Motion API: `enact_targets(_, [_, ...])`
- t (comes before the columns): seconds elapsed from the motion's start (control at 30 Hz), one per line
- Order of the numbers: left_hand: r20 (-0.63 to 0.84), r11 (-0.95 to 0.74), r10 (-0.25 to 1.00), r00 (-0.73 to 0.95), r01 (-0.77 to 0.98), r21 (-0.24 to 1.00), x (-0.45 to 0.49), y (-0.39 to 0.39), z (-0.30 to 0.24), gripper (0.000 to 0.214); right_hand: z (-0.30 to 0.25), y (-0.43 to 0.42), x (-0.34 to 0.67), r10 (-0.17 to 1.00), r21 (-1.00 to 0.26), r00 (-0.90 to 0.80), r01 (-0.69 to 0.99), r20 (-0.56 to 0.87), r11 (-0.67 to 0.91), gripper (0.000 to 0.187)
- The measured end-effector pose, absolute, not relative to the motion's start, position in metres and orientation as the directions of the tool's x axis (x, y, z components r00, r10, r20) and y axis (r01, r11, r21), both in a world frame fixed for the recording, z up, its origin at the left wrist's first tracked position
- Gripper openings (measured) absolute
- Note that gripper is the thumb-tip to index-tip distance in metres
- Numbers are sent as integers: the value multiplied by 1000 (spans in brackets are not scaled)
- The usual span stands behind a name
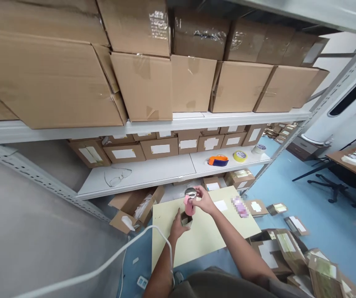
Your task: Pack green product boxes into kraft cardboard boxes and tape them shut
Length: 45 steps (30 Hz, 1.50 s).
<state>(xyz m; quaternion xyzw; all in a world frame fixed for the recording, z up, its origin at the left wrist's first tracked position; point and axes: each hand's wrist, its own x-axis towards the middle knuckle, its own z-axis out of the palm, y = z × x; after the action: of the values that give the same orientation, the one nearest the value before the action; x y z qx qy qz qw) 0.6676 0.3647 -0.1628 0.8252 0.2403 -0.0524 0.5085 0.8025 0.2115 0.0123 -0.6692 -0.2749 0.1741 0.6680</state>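
Note:
My right hand (205,201) is closed around the top of a pink tumbler (189,208) with a shiny silver round top (190,193). Below and slightly left, my left hand (178,227) grips a small open cardboard box (187,223) by its sides. The tumbler is upright, with its lower end close above the box's opening; whether it has entered the box is hard to tell. Under both hands lies a pale yellow tabletop (210,238). A white paper (220,205) and a blurred pink-purple item (240,206) lie to the right.
Shelving (153,167) stands ahead, holding cardboard boxes (140,87), glasses (117,178), an orange tape dispenser (218,160) and a yellow tape roll (240,156). An open carton (137,207) sits left of the table. A white cable (103,267) crosses in front. Boxes (289,248) pile at right.

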Motion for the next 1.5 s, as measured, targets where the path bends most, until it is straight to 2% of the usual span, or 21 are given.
enact_targets(0.07, [-252,-413,366,896,399,819,660,364,-150,137,22,210,806,595,-990,793,137,133,39,58])
enact_targets(0.13, [-159,-395,438,885,349,850,654,360,-130,140,25,209,807,583,-990,803,140,125,19,55])
enact_targets(0.2, [-73,-342,526,847,290,894,653,350,-101,127,25,210,806,567,-988,815,153,118,-14,52])
enact_targets(0.3, [89,-334,576,813,135,933,663,327,-45,112,26,214,799,550,-986,827,159,112,-38,53])
enact_targets(0.4, [111,-293,670,734,124,948,679,314,4,94,30,214,796,554,-995,827,96,97,32,58])
enact_targets(0.47, [116,-241,700,705,80,967,685,315,27,89,34,208,799,618,-994,781,24,83,104,63])
enact_targets(0.53, [100,-149,692,715,7,989,685,323,44,92,38,198,802,742,-989,668,-56,62,134,78])
enact_targets(0.6, [93,-65,639,764,-68,996,683,332,59,90,40,188,801,855,-982,517,-140,38,129,102])
enact_targets(0.67, [100,-9,560,823,-114,993,682,338,71,83,41,182,795,899,-970,436,-198,38,137,118])
enact_targets(0.73, [103,5,502,859,-122,993,684,338,81,80,42,180,787,864,-970,500,-174,59,167,127])
enact_targets(0.83, [91,-35,538,838,-86,996,691,333,92,84,44,177,781,753,-989,650,-24,98,149,140])
enact_targets(0.9, [88,-45,575,813,-76,996,696,330,97,87,47,174,784,764,-990,637,-1,107,140,141])
enact_targets(1.0, [90,5,545,834,-110,994,701,327,102,86,52,169,791,829,-987,552,-66,88,149,135])
enact_targets(1.07, [97,24,522,848,-129,991,705,326,105,82,53,167,794,806,-989,585,-46,85,138,134])
enact_targets(1.17, [102,-6,539,836,-118,993,712,327,106,82,54,167,796,713,-992,691,53,120,117,138])
enact_targets(1.23, [88,-4,551,830,-103,995,716,329,106,81,55,166,795,719,-992,684,62,124,113,139])
enact_targets(1.33, [77,49,519,851,-119,992,720,331,104,73,57,164,793,791,-995,605,16,90,101,135])
enact_targets(1.4, [92,63,499,862,-142,988,721,332,102,74,58,163,792,770,-997,634,49,74,56,134])
enact_targets(1.5, [102,43,515,851,-144,989,723,335,97,83,56,163,791,706,-992,704,123,74,-18,144])
